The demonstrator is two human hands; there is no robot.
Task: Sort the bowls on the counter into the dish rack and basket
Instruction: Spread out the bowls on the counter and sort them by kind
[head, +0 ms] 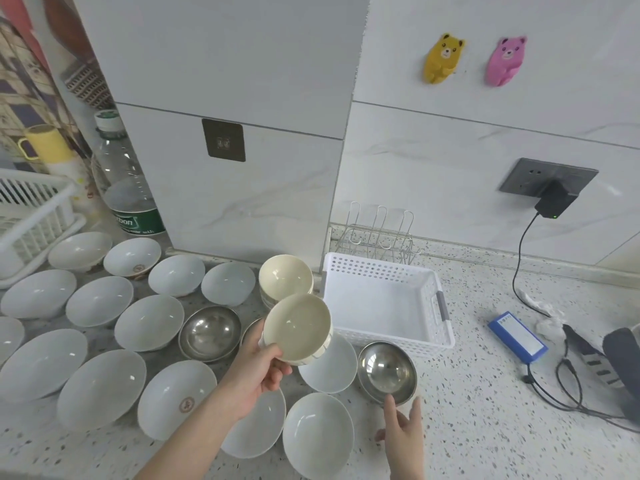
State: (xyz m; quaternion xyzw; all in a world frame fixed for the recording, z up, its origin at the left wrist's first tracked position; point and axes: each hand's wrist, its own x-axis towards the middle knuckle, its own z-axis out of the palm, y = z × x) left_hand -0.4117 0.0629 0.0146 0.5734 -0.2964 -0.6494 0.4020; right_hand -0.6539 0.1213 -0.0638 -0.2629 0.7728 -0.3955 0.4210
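We find the basket (388, 303) and rack (381, 237) bare (sorting barely begun). Left hand (263, 368) fingers pinch a cream bowl (298, 327); right hand (401, 427) fingers spread near a steel bowl (386, 370).

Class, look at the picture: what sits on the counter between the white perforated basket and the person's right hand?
In the head view, a stainless steel bowl lies between the white basket and the right hand; fingertips nearly reach its rim.

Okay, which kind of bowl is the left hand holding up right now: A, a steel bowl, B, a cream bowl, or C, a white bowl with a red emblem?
B: the left hand grips a cream bowl by its rim, raised above the counter beside the white basket.
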